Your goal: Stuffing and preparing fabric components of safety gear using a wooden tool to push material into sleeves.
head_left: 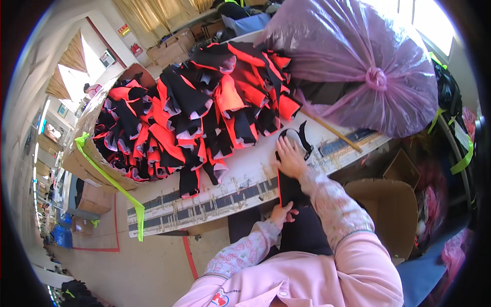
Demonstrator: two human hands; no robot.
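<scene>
A black fabric piece (290, 190) with an orange edge hangs over the table's near edge in front of me. My right hand (289, 156) lies flat on its upper part, fingers stretched out. Lower down, my left hand (280, 214) is closed on the piece's bottom end, thumb and fingers together. Beyond my right fingertips show a rounded grey patch and a curved black strip (303, 134); whether they belong to the same piece I cannot tell. To the left is a big heap of black and orange fabric pieces (179, 112).
The white table (245, 176) has tape along its worn front edge. A wooden stick (337, 134) lies near a large knotted purple plastic bag (358, 61). An open cardboard box (383, 204) stands below right. Neon-yellow strapping (110, 179) hangs at the left.
</scene>
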